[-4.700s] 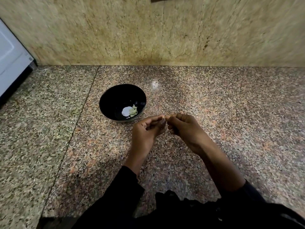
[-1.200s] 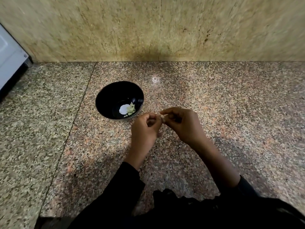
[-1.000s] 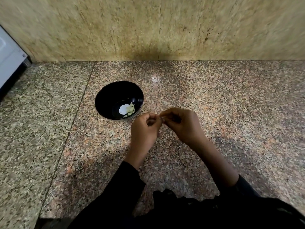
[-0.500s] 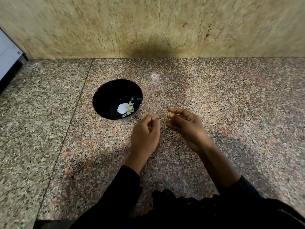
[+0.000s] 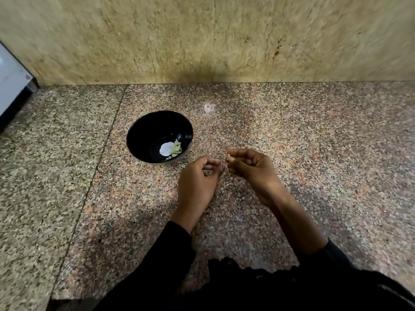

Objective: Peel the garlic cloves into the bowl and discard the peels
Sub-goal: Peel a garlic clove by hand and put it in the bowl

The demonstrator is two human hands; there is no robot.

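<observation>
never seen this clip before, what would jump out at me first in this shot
The black bowl on the speckled granite counter, with pale garlic pieces in its bottom. Just right of it, near the frame's middle, the right hand pinches a small pale bit; the left hand is curled beside it.

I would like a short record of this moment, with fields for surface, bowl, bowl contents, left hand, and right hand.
surface: speckled granite counter against a stone wall
bowl: black bowl, upright, to the left of both hands
bowl contents: pale garlic pieces at the bottom
left hand: left hand, fingers curled; what it holds cannot be seen
right hand: right hand pinches a small pale piece at its fingertips
</observation>
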